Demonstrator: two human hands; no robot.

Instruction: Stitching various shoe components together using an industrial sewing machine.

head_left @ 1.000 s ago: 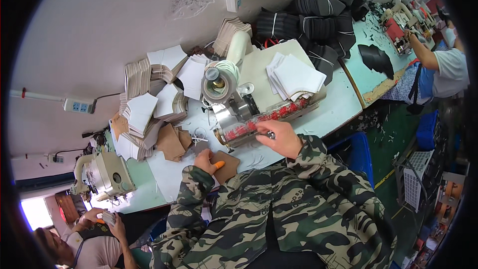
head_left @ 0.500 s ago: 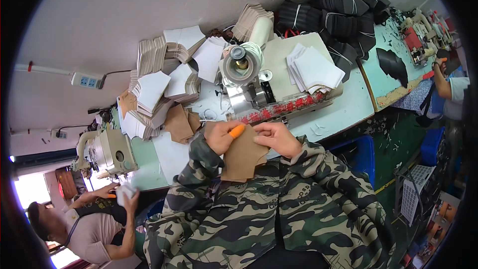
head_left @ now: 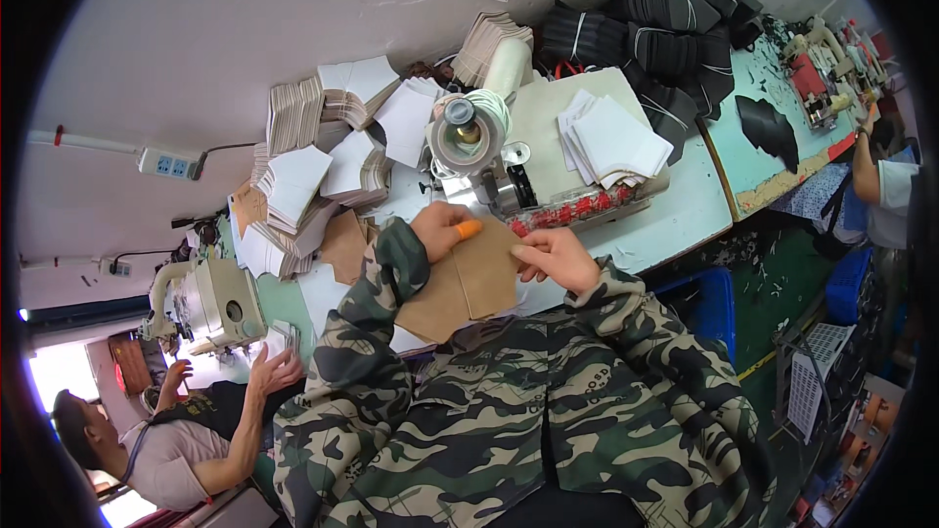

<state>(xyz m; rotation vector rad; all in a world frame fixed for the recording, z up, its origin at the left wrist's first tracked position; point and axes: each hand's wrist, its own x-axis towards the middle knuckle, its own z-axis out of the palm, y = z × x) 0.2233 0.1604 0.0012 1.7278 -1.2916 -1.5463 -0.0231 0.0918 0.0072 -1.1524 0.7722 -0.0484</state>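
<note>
We pinch the brown sheets (head_left: pixel 486 269) by their edges, left hand (head_left: pixel 442 232) at the top and right hand (head_left: pixel 559 261) at the side, near the machine (head_left: pixel 509 193) on the desk (head_left: pixel 685 217).

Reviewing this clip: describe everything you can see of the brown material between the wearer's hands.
The brown material is flat, matte and card-like, with two panels divided by a slanting line; whether they are separate pieces or one fold is unclear. The left hand, with an orange finger cover, grips its upper edge; the right hand pinches its right edge. It is tilted, close to the camouflage jacket.
</note>
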